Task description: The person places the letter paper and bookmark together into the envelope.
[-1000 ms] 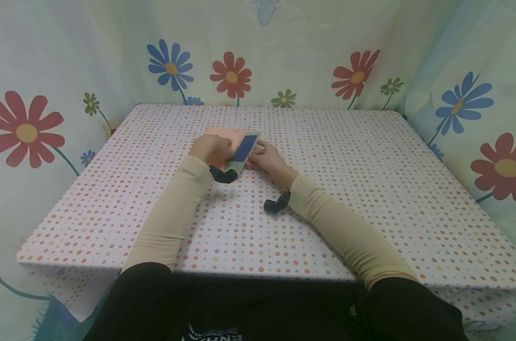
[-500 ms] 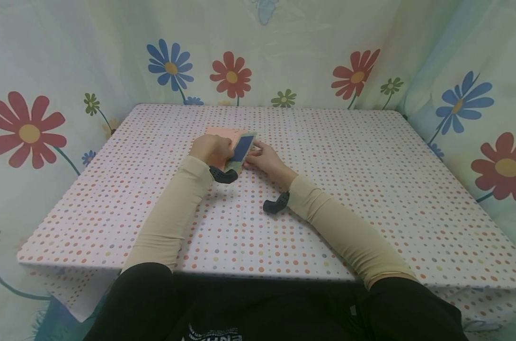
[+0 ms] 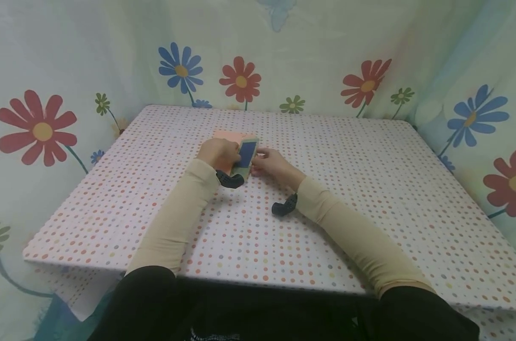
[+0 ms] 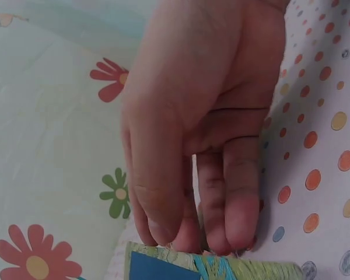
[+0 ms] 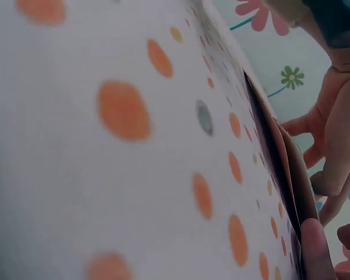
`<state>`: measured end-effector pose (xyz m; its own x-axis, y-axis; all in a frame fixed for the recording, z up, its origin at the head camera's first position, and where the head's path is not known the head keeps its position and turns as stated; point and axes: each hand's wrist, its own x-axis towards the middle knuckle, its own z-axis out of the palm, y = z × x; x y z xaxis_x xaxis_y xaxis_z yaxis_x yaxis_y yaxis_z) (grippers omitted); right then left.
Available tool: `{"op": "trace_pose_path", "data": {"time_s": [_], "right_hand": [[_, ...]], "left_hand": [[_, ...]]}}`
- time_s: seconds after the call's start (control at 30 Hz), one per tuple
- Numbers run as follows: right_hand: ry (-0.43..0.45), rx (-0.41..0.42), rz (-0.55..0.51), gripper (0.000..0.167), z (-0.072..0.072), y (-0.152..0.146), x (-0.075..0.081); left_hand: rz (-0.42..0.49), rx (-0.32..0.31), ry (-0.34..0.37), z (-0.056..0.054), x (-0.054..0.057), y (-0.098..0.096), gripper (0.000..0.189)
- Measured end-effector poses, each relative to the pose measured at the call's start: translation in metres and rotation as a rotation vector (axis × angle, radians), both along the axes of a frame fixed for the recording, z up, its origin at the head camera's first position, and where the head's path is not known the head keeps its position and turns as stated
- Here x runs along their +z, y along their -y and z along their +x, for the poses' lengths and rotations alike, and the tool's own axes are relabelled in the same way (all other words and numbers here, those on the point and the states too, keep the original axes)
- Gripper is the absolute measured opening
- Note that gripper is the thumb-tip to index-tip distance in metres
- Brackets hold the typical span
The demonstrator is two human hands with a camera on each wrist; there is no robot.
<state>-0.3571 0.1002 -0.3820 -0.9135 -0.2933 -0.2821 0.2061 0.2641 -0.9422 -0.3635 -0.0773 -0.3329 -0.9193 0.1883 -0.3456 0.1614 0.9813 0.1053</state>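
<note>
A flat card (image 3: 247, 152), green with a blue panel, stands slightly tilted between both hands over the table. Green and turquoise threads (image 4: 221, 268) run across it in the left wrist view. My left hand (image 3: 218, 151) pinches its left side, thumb toward the blue panel; fine strands show at the fingertips. The right hand (image 3: 275, 166) grips the opposite edge between thumb and fingers. In the right wrist view the card (image 5: 301, 181) appears edge-on, raised off the cloth, with a dark gap under its layers. A pink sheet (image 3: 227, 136) lies behind and below, partly covered by the left hand.
A white tablecloth with coloured dots (image 3: 347, 189) covers the table. Flower-printed curtains (image 3: 313, 57) hang behind it and at both sides. Black wrist devices (image 3: 230, 180) sit at both cuffs, close above the cloth.
The head view has shifted slightly. The card has turned a little more upright and leftward relative to the pink sheet, the right hand moving along with it. Both hands keep their hold.
</note>
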Motion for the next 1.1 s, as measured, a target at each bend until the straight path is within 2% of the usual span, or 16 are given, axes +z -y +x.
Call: {"op": "trace_pose_path", "data": {"time_s": [0.07,0.13,0.23,0.43,0.6,0.73,0.83,1.0,1.1], "right_hand": [[0.002,0.020,0.035,0.058,-0.002,-0.003,0.003],[0.002,0.028,0.080,0.055,-0.004,-0.005,0.007],[-0.020,0.040,0.186,0.051,-0.007,-0.004,0.013],[-0.150,0.032,0.372,0.057,-0.015,0.004,0.016],[-0.279,0.044,0.647,0.059,-0.018,0.008,0.017],[-0.405,0.116,0.772,0.049,-0.015,0.013,0.016],[-0.459,0.136,0.784,0.043,-0.013,0.015,0.015],[-0.449,0.083,0.732,0.041,-0.012,0.016,0.010],[-0.440,0.052,0.713,0.045,-0.013,0.017,0.008]], "left_hand": [[-0.014,-0.019,-0.044,0.002,-0.001,-0.002,0.026],[-0.014,-0.017,-0.054,0.004,-0.001,-0.002,0.024],[-0.025,-0.007,-0.016,0.004,0.001,-0.002,0.027],[-0.034,-0.037,-0.036,0.010,0.000,0.001,0.033],[0.009,0.029,0.062,0.004,0.001,-0.001,0.054],[0.012,0.037,0.096,0.002,0.003,0.000,0.060],[0.015,0.031,0.119,0.000,0.004,0.000,0.060],[-0.003,-0.008,0.151,-0.002,0.003,0.001,0.059],[-0.013,-0.014,0.154,-0.003,0.003,0.002,0.060]]}}
